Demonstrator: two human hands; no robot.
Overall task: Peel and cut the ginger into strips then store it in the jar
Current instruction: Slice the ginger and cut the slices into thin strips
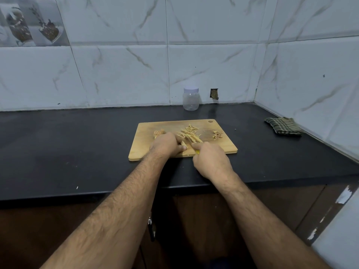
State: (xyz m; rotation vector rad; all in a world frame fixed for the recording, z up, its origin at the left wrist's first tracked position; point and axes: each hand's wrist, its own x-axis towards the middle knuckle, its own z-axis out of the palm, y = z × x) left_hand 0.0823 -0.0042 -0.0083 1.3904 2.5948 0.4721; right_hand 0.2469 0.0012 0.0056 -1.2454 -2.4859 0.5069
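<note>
Ginger work occupies the wooden cutting board [147,150], which lies on the black countertop [77,142]. We see the left hand [167,145] resting on the board with its fingers curled over a pale peeled ginger piece [183,147], thumb alongside it. Just beside it, the right hand [210,159] is closed round a knife handle [197,152], of which only a sliver of yellow shows; the blade is mostly hidden between the two hands. Cut ginger strips [189,133] lie in a loose heap on the board just beyond the hands. An unpeeled ginger chunk [158,132] sits at the left, touching the left hand's far side, and a small pile of peelings [217,134] lies near the board's right edge. We find the clear jar [191,99], its pale lid on, upright against the tiled wall, well apart from the board. A folded checked cloth [283,126] lies at the right.
</note>
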